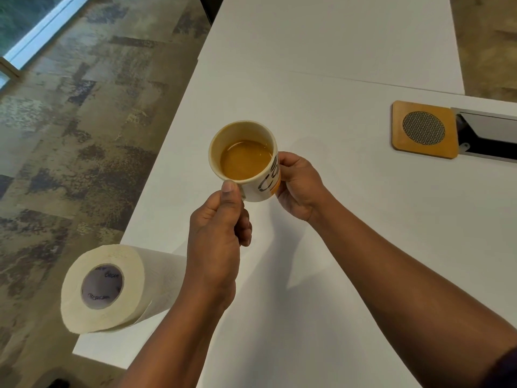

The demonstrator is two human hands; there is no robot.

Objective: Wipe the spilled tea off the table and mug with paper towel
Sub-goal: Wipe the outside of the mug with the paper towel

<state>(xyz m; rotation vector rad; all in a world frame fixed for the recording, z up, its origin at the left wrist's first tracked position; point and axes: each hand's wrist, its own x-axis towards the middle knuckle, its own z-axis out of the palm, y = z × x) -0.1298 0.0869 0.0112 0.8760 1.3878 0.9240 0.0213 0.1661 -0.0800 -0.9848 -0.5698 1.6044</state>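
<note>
So there's one mug (253,163) here, white with black lettering and an orange band down low, about half full of milky brown tea (244,160), and it's held up over the white table (349,219) by two hands. The left hand (216,236) has it from the near side, thumb pressed against the wall just under the rim and the other fingers curled in below; the handle isn't visible, so I can't tell if that's what it's gripping. The right hand (298,186) is wrapped around the mug's right side, fingers closed on the printed part. Below and left of the mug there's one paper towel roll (112,287) lying on its side at the table's left edge, with its open core facing the camera and part of it hanging off past the edge. Off to the right of the mug, well apart, sits one square bamboo coaster (423,129) with a round mesh centre, butted up beside a cable hatch (486,135) in the tabletop. Patchy grey-brown carpet (70,121) to the left.
</note>
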